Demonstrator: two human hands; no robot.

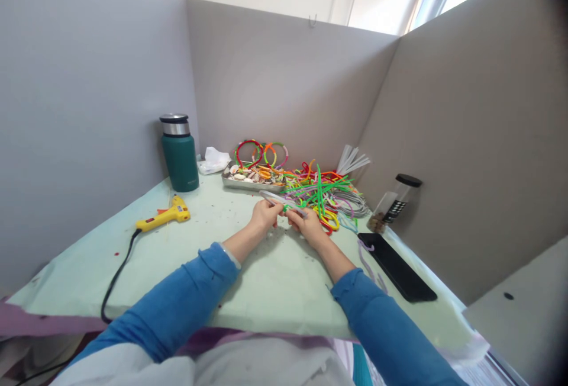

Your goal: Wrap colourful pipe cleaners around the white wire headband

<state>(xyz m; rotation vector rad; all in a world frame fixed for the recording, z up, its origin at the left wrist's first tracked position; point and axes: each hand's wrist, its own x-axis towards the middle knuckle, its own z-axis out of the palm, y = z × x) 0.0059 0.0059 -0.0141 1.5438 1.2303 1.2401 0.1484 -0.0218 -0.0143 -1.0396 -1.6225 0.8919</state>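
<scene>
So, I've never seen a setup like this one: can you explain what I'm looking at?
There is no machine here. One camera, worn on a person's head, looks forward and down, so the blue sleeves are the wearer's. The left hand and right hand are bare; both have a grip on a pale band, with a little green between them. Its finer detail is too small to make out.

On the covered table, a green bottle and yellow glue gun are at left. Beyond the hands are a metal tray of shell-like pieces and a heap of coloured strands. At right are a black-lidded jar and a flat black object.
</scene>
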